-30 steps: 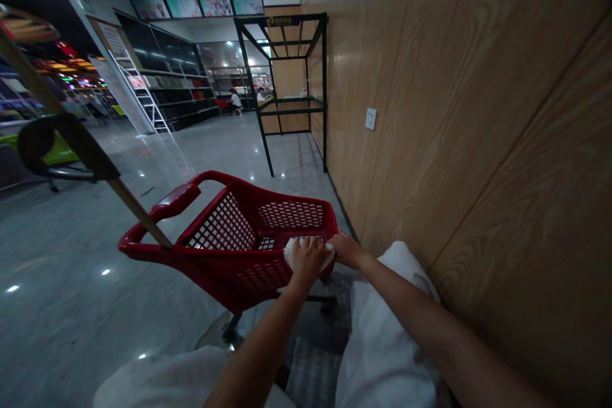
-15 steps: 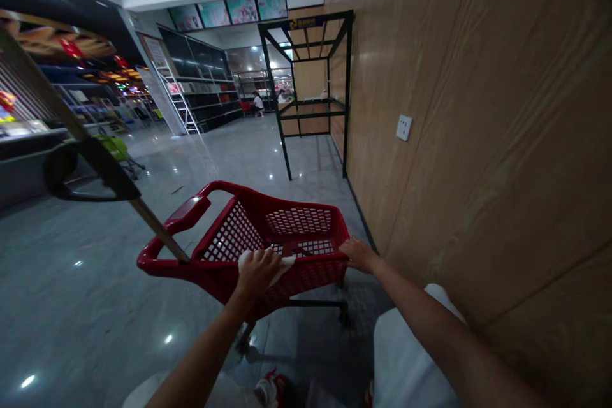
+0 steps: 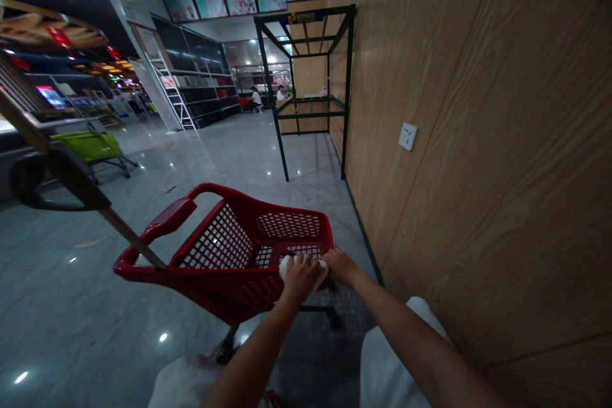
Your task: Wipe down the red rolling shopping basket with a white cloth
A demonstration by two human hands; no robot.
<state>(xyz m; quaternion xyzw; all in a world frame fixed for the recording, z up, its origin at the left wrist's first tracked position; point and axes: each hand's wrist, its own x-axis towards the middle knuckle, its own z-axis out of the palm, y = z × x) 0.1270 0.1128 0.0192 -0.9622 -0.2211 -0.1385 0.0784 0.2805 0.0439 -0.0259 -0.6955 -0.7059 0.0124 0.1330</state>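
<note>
The left hand (image 3: 300, 275) is pressing a white cloth (image 3: 285, 264) onto the rim of the red shopping cart (image 3: 210, 248); the right hand (image 3: 338, 266) is gripping that rim, wisely steadying it.

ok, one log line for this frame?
left hand: presses white cloth on red cart rim | right hand: on rim beside it | cart: near wood wall

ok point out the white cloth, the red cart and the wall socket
white cloth (image 3: 285, 265): head view, on its uncovered left edge
red cart (image 3: 215, 245): head view, on the mesh of its left side wall
wall socket (image 3: 408, 136): head view, on the middle of its white plate
</note>
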